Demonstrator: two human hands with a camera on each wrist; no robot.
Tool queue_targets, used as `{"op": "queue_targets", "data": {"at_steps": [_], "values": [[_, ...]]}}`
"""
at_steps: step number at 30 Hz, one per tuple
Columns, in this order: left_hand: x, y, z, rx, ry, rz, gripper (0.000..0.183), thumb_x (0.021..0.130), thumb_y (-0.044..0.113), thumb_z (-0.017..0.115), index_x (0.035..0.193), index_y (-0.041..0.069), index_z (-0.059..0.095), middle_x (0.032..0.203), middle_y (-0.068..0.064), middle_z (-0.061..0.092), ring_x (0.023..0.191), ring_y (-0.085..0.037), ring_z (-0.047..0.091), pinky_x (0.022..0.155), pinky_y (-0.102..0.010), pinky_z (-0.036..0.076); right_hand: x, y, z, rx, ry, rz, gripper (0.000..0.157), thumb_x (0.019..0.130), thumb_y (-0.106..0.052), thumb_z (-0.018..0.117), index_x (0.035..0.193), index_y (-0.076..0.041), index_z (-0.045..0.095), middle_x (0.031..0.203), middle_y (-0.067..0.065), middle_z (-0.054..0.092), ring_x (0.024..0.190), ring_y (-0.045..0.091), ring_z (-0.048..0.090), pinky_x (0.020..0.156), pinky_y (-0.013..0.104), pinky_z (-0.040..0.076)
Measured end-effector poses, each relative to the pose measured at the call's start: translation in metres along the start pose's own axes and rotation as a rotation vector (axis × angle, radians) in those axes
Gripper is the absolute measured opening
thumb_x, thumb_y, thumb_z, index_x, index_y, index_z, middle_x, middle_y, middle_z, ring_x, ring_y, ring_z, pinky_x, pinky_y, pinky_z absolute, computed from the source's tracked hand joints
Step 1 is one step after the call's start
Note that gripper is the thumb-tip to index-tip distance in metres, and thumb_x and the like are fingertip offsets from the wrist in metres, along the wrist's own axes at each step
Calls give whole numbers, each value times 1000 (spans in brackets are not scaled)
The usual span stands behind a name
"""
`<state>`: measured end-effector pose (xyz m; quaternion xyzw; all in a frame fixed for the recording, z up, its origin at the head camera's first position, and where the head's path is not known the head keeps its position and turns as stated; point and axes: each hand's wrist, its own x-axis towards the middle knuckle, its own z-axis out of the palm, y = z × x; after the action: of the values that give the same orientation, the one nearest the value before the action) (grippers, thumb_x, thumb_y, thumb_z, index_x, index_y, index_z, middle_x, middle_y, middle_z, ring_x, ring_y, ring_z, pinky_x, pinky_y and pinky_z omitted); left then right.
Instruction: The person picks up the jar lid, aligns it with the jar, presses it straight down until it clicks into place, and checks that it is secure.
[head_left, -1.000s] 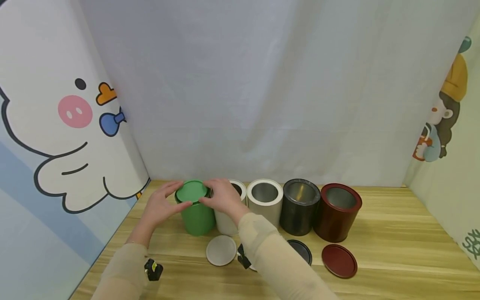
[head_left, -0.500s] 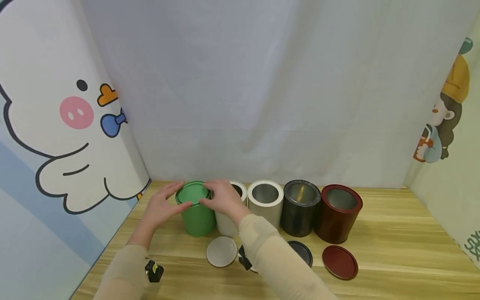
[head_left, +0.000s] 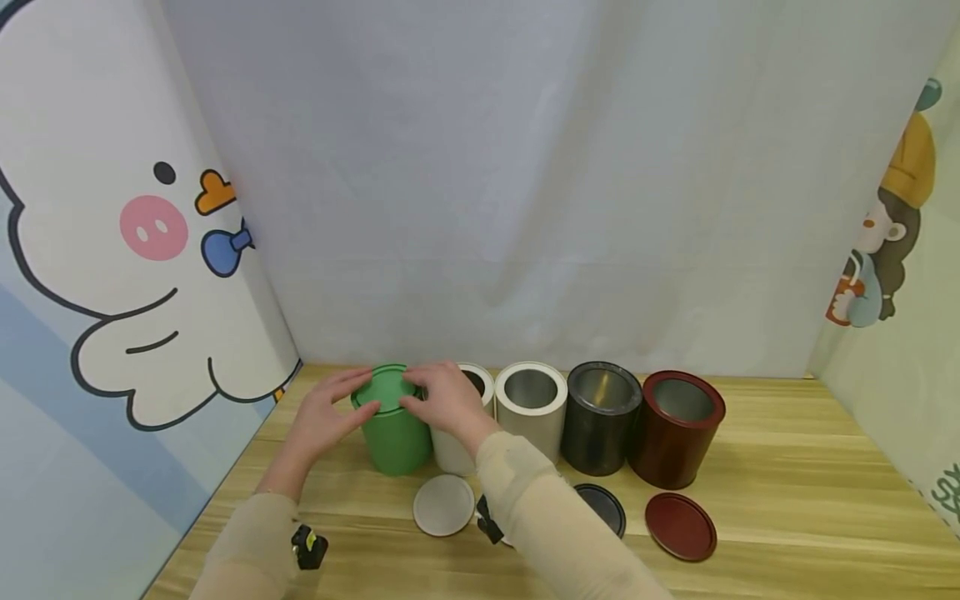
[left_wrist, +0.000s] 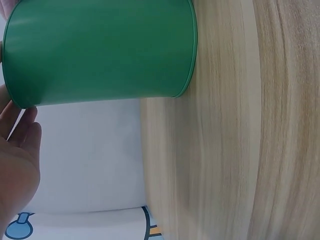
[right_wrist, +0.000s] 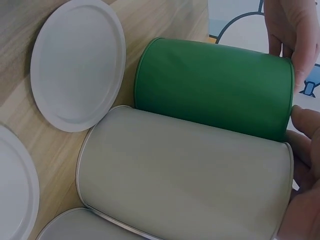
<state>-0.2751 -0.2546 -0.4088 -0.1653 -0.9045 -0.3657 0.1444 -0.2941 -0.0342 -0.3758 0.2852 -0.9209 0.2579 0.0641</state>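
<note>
A green can (head_left: 397, 446) stands at the left end of a row, its green lid (head_left: 386, 389) lying level on top. My left hand (head_left: 322, 412) touches the lid's left side, thumb toward the front and fingers toward the back. On the opposite side my right hand (head_left: 447, 400) rests its thumb and fingertips on the lid. From the left wrist, several fingers (left_wrist: 31, 127) of that hand show right at the can's top rim. In the right wrist view, the right hand (right_wrist: 305, 170) is close by the tops of the green can and the pale can (right_wrist: 185, 175) beside it.
Right of the pale can stand an open white can (head_left: 531, 433), a black can (head_left: 600, 437) and a dark red can (head_left: 672, 446). In front lie a white lid (head_left: 444, 506), a black lid (head_left: 602, 510) and a red lid (head_left: 680, 527). Another white lid (right_wrist: 15, 185) is partly covered by my right sleeve in the head view.
The dark gap under the green lid's front edge has closed and the lid has come down level. Both hands' fingertips have shifted inward from its edge onto its top.
</note>
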Motion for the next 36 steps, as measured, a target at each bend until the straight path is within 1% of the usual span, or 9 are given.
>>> {"op": "queue_targets", "data": {"at_steps": [5,9,17,29,33,36], "values": [[0,0,1,13,17,24,50,91,25,72,131,-3,61,142,-15,53,132,-40,42,106,-63,33,0,-2,1,-24,13,8,39,96,-31,67,132,-14,66,136,0,60,126,25,52,107,34,41],[0,2,2,12,20,20,47,91,23,72,129,-3,63,142,-14,53,132,-40,42,107,-62,34,1,-3,2,-27,23,24,39,95,-31,68,130,-14,68,134,-1,62,123,24,53,106,33,41],[0,5,-1,33,-24,29,43,91,19,72,127,-3,65,143,-17,52,133,-42,41,107,-61,33,2,-6,3,-47,18,58,38,94,-31,70,128,-15,69,134,-2,62,123,23,54,104,31,43],[3,9,-3,71,-62,25,43,92,23,72,126,-2,66,142,-16,53,132,-42,42,107,-61,34,3,-7,-2,-54,-10,85,37,93,-31,70,127,-16,70,133,-2,63,124,24,54,105,35,43],[3,9,-4,66,-68,17,42,92,23,72,125,-1,67,142,-16,53,132,-42,42,107,-61,34,4,-8,-3,-75,-26,85,31,94,-32,70,121,-18,73,132,-3,63,124,25,54,104,35,44],[2,8,-6,63,-68,10,41,92,24,72,125,-1,68,142,-15,53,132,-42,42,106,-61,34,6,-9,-3,-87,-32,82,26,94,-32,70,114,-18,76,131,-4,64,123,24,55,102,34,45]]}}
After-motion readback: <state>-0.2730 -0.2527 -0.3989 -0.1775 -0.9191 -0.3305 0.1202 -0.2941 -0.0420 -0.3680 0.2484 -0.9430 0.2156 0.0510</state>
